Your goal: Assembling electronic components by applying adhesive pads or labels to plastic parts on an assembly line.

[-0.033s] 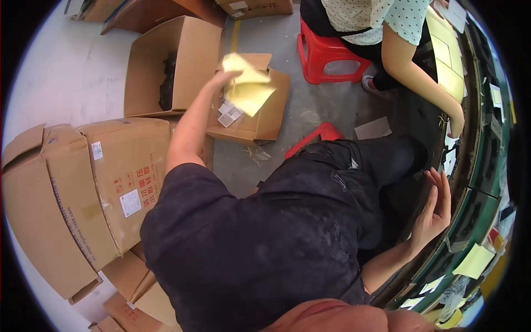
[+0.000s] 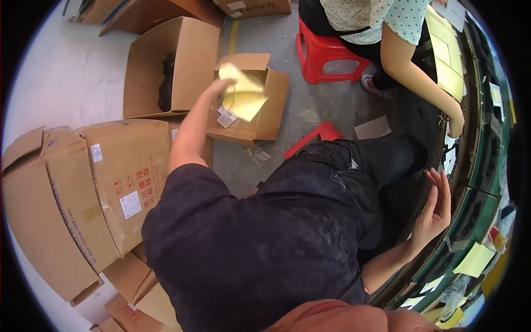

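My left hand [image 2: 221, 87] reaches out to the far left and grips a folded yellow sheet [image 2: 248, 104], slightly blurred. The sheet hangs above a small open cardboard box [image 2: 268, 116] and hides part of its inside. A few white labelled pieces [image 2: 225, 118] show in that box. At the right, beside the edge of a green-sided conveyor line [image 2: 478, 213], my right hand [image 2: 434, 213] is raised with its fingers stretched and nothing in it.
A large open carton [image 2: 191, 66] holding black plastic stands behind the small box. Closed cartons [image 2: 116, 182] fill the left. A person in a dotted shirt [image 2: 398, 27] sits on a red stool [image 2: 326, 58], one arm at the line. Yellow sheets [image 2: 474, 260] lie along it.
My left hand, with the yellow sheet, has shifted slightly left and nearer to me. My right hand has stayed in place.
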A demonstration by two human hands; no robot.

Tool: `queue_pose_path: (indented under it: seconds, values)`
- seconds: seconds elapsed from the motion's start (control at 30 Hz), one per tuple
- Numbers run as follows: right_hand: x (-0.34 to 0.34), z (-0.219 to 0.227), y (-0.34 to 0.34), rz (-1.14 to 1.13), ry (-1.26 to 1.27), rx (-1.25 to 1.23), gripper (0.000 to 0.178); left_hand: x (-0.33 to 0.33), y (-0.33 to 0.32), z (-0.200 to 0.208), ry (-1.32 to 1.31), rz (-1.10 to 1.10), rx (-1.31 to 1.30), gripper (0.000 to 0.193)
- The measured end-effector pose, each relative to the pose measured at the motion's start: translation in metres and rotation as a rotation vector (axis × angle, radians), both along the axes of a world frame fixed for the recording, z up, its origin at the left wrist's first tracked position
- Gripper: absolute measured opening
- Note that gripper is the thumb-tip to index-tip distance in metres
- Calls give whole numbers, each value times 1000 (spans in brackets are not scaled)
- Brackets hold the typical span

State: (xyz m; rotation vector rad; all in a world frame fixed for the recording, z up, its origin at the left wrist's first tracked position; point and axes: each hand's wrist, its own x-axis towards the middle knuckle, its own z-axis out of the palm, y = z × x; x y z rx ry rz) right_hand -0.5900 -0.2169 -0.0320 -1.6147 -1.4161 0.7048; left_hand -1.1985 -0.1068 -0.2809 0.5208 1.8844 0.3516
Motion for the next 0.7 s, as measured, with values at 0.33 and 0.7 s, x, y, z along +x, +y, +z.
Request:
queue_pose_path:
  seconds: [0.33,0.7]
  values:
    - [4,2,-7,-97,-116,-82,33,-58,-153,-188,-55,342,-191,45]
    - [22,-6,-23,-139,-60,55,31,-18,-165,-134,988,-658,-538,51]
